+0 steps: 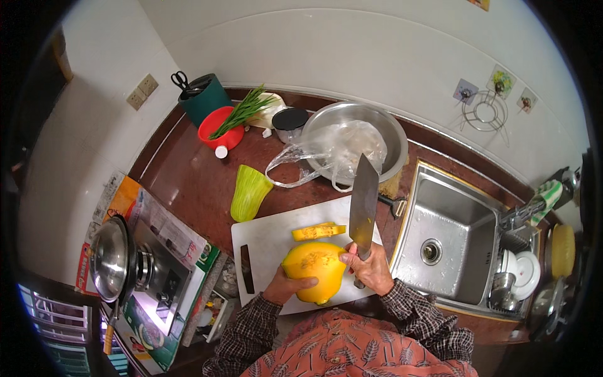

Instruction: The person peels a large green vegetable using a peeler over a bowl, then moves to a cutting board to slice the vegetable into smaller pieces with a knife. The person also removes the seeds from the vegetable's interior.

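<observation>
A large piece of pumpkin (316,269) rests on the white cutting board (268,228), its orange cut face and some seed pulp turned up. My left hand (288,285) grips it from the left, thumb over the cut face. In my right hand (372,269) is a kitchen cleaver (364,202), blade pointing away from me with a bit of orange flesh stuck on it. The fingertips of that hand are at the pumpkin's right edge. Beyond the pumpkin, a cut pumpkin slice (319,231) lies on the board.
A green gourd piece (249,193) lies beyond the board. Behind stand a steel basin (398,136) with a plastic bag (348,141), a lidded jar (289,123) and a red container (221,123) with green stalks. The sink (452,235) is right; a wok (110,259) sits on the stove left.
</observation>
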`<state>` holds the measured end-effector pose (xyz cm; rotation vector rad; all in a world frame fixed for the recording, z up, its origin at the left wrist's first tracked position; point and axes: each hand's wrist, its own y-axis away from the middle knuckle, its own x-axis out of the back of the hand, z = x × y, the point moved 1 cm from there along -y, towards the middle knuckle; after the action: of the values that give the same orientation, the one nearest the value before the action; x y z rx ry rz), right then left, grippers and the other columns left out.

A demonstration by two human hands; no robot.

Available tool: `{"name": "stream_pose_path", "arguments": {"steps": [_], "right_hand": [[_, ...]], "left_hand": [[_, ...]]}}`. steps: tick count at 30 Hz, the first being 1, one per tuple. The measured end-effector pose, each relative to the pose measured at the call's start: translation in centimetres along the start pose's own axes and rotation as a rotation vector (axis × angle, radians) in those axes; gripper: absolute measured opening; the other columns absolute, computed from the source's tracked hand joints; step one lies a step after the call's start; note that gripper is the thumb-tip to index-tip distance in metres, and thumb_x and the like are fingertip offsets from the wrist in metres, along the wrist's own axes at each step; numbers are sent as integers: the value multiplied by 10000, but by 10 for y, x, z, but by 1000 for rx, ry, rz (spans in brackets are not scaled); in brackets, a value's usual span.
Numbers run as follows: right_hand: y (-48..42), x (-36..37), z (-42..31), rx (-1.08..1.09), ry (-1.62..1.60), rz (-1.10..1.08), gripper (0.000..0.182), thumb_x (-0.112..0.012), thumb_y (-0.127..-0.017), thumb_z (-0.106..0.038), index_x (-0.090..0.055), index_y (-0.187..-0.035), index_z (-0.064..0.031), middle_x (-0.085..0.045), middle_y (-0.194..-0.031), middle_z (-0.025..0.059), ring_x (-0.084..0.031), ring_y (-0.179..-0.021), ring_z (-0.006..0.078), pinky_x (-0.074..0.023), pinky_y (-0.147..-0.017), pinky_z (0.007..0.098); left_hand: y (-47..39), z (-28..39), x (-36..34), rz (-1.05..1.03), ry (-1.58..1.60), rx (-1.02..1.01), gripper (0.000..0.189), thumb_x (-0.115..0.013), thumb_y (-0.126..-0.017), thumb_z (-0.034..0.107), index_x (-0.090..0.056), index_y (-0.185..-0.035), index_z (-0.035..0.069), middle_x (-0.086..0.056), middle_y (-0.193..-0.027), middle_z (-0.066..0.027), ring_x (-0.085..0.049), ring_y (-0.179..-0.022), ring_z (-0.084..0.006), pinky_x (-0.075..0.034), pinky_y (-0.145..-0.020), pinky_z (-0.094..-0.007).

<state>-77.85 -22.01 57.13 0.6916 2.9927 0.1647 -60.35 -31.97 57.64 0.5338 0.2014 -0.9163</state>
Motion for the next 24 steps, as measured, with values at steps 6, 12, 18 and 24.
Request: {"name": "stream_pose_path", "arguments": {"steps": [6,12,18,24], "right_hand": [[-7,13,-10,103,332,154,337,-601,-823,-296,-542,-761,30,-482,-559,46,-457,-508,105,-388,-453,266],[13,0,-58,-77,302,-111,372,-511,-878,-310,-558,-875,58,-484,-534,23,-430,-418,72,-353,-375,240],[6,-31,-65,-180,156,-117,191,-478,-873,-140,-460,-867,50,-496,-549,41,-465,-384,94,-375,-348,232],[-5,-40,-58,-140,361,-220,160,-465,-859,-109,-470,-819,46,-496,-545,51,-468,-383,96,-366,-346,230]], "left_hand": [[3,-24,-3,122,271,-137,512,-637,-683,-25,-455,-1159,24,-553,-1085,-86,-537,-998,-182,-426,-871,-317],[9,-38,1,227,366,-239,482,-611,-701,-29,-455,-1155,22,-555,-1068,-77,-538,-984,-183,-429,-859,-313],[9,-42,5,302,405,-227,400,-600,-735,-5,-491,-1119,22,-570,-1022,-53,-547,-940,-150,-434,-824,-293],[7,-52,9,341,388,-272,360,-602,-758,17,-506,-1105,21,-578,-991,-38,-551,-897,-126,-439,-798,-276]]}}
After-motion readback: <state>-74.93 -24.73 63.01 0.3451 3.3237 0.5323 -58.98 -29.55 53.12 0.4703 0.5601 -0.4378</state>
